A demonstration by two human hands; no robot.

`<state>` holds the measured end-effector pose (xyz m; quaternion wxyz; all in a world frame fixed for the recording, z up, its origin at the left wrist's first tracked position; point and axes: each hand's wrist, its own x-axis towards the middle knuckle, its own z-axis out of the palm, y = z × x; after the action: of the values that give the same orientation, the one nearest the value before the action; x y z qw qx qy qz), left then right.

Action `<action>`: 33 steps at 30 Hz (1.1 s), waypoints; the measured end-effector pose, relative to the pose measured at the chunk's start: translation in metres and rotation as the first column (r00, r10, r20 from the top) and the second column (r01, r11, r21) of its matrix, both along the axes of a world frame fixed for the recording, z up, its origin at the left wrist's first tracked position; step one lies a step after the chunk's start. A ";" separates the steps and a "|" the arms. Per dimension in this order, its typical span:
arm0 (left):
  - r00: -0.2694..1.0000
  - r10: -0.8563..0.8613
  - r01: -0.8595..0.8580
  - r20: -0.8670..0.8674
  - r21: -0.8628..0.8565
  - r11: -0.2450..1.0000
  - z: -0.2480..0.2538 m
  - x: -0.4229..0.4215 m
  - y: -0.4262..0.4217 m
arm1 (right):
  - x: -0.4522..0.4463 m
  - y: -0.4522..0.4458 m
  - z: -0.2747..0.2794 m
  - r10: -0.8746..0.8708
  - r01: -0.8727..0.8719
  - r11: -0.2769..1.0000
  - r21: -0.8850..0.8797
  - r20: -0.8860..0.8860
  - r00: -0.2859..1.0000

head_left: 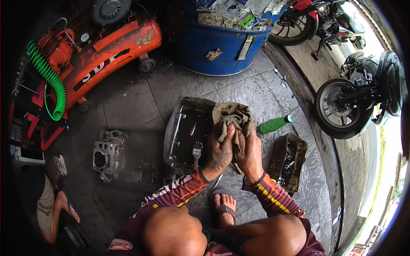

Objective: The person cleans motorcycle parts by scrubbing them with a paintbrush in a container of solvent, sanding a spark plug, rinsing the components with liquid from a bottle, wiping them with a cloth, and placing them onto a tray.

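A grimy brown rag (232, 112) is bunched up between my two hands, out in front of my knees. My left hand (221, 150) grips it from the left with the thumb on top, and my right hand (250, 158) is wrapped round its right side. Whether the cloth covers another object cannot be made out. Just left of my hands lies a shallow pan (169, 143) with dark liquid and small parts in it. A brush (197, 151) rests at its near right side. To the right of the rag, a green bottle (273, 124) lies on its side.
A rusty tin of bolts (278, 158) sits at the right. Further left stands a metal engine casing (109, 157). An orange air compressor (115, 55) and a blue drum (218, 51) are behind. Motorcycles (341, 109) line the right; another person's leg (55, 209) shows lower left.
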<state>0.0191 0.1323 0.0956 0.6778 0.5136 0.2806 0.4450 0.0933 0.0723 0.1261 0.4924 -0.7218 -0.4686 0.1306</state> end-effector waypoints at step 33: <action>0.992 0.123 -0.115 -0.014 -0.472 0.874 0.036 -0.012 -0.058 | -0.016 0.016 -0.049 0.011 0.001 0.999 0.047 -0.263 0.965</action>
<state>0.0076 0.0739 0.1320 0.7561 0.3113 0.4058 0.4083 0.0776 0.0881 0.0767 0.5668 -0.6850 -0.4039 0.2155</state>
